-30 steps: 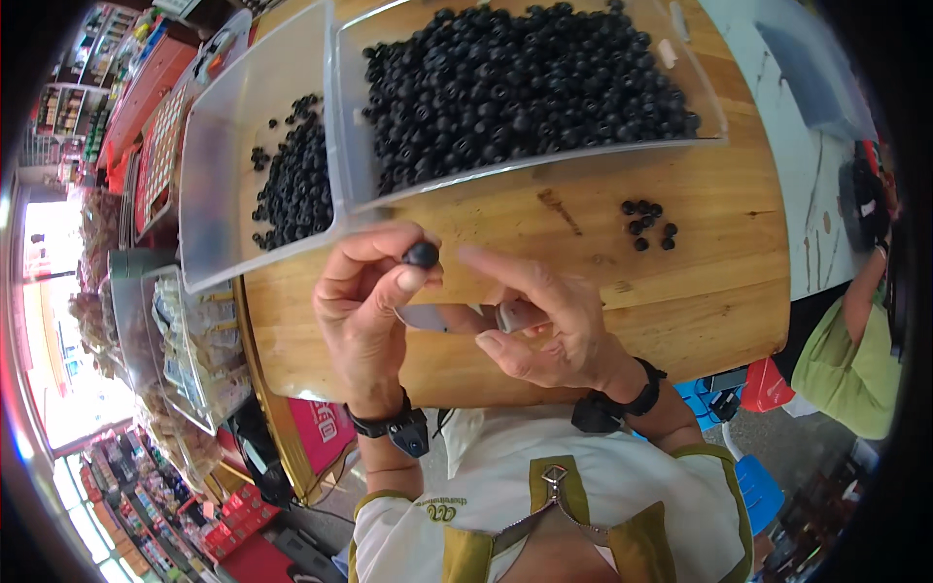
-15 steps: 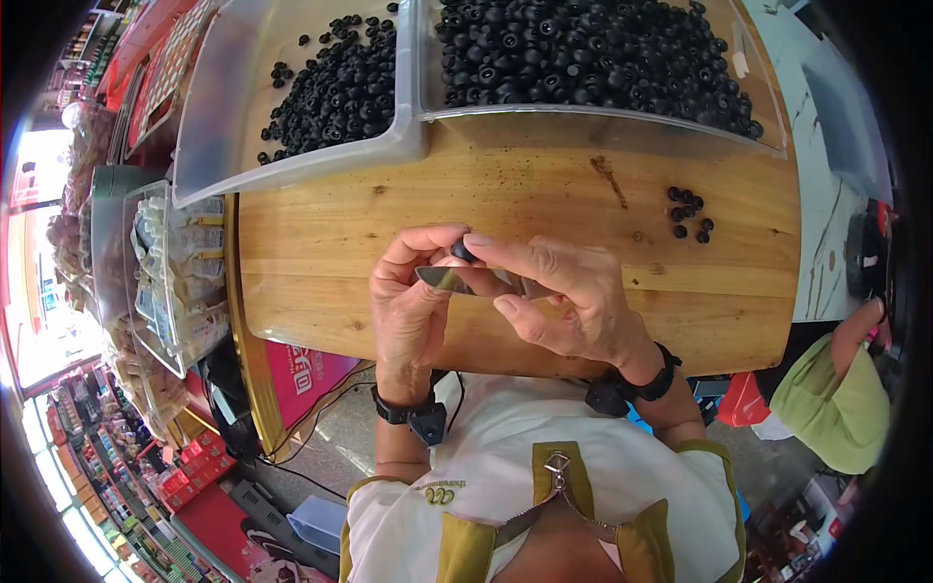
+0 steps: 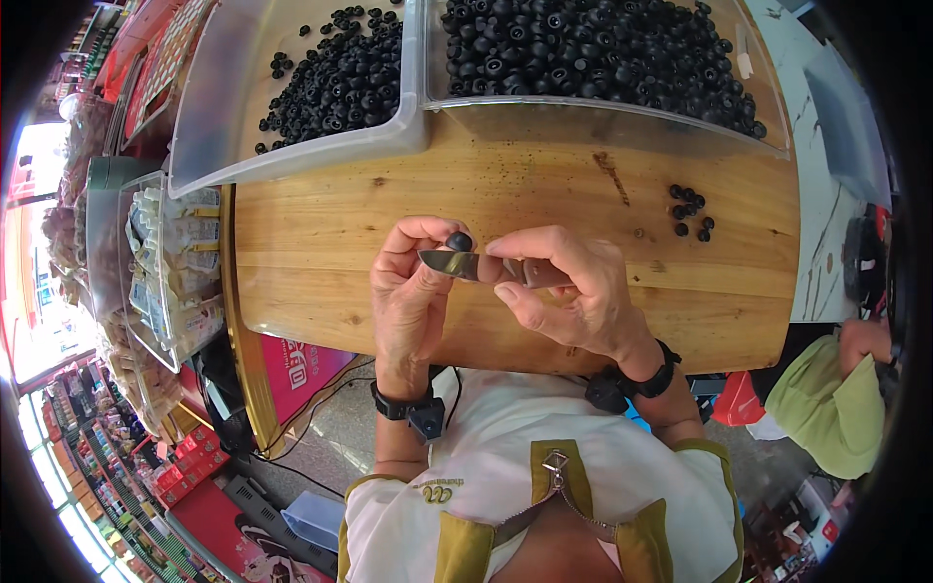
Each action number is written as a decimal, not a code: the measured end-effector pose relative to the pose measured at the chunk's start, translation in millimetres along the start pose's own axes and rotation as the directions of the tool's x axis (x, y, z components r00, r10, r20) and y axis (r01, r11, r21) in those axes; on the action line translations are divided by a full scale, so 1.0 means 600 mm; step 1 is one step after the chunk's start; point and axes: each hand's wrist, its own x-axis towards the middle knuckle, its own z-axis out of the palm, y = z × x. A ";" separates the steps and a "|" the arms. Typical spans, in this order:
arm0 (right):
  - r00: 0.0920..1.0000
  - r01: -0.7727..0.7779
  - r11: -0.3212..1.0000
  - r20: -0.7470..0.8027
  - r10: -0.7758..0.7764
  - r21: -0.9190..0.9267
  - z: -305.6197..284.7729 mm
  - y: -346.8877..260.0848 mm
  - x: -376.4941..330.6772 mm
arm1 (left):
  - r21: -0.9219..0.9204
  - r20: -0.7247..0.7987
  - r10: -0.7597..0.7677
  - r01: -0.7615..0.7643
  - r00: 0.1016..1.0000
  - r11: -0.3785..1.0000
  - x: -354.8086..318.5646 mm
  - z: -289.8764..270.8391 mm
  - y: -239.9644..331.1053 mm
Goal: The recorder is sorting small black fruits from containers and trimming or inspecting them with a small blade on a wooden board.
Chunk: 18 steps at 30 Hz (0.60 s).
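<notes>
We locate the workpiece, a black cap-shaped piece (image 3: 459, 241), near the centre of the frame, raised above the wooden table (image 3: 486, 185). The grip of the left hand (image 3: 408, 291) is narrow: thumb and fingers pinch the piece. The grip of the right hand (image 3: 583, 291) closes on a knife (image 3: 453, 263), its blade pointing toward the left of the frame. The blade lies just below the piece; we cannot tell whether the edge touches it.

Status: we judge the work on this single piece to be under way, with piece and blade brought together. No finished cut is visible on it.

Batch: at the upper left, a translucent plastic box (image 3: 301, 173) holds a smaller heap of pieces (image 3: 340, 97). At the upper centre and right, a second clear box (image 3: 622, 109) holds a larger heap (image 3: 583, 58). A small loose group (image 3: 689, 194) lies on the table, right of centre. We cannot establish which of these are done and which are left, so overall progress is undetermined.
</notes>
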 end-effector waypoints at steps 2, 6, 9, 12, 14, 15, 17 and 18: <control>0.999 0.012 1.000 0.039 -0.013 0.012 -0.001 0.002 -0.001 | -0.013 -0.002 -0.008 0.008 1.000 1.000 -0.001 0.001 0.001; 0.999 0.054 0.997 0.001 -0.054 0.052 0.005 0.012 -0.005 | 0.011 -0.001 -0.013 0.013 1.000 1.000 -0.002 0.002 0.003; 0.999 0.030 0.998 0.017 -0.031 0.049 0.000 0.004 -0.004 | 0.028 -0.005 -0.008 0.009 1.000 1.000 -0.003 0.001 0.005; 0.998 -0.001 1.000 0.065 -0.001 0.021 -0.008 -0.003 -0.001 | 0.053 0.039 -0.021 0.019 0.999 0.998 -0.004 0.004 0.010; 0.995 0.006 1.000 0.095 -0.008 0.018 -0.011 -0.005 0.001 | 0.062 0.026 0.000 -0.001 1.000 0.998 -0.005 0.006 0.010; 0.996 0.006 1.000 0.093 -0.008 0.017 -0.008 -0.003 -0.001 | 0.062 0.028 -0.001 -0.001 1.000 0.998 -0.004 0.006 0.009; 0.999 -0.027 0.993 0.039 0.022 0.118 0.000 0.004 -0.006 | 0.073 0.063 0.040 -0.045 0.997 0.996 -0.003 0.005 0.006; 0.999 -0.026 0.992 0.039 0.022 0.119 -0.002 0.000 -0.004 | 0.074 0.062 0.041 -0.045 0.997 0.996 -0.004 0.002 0.005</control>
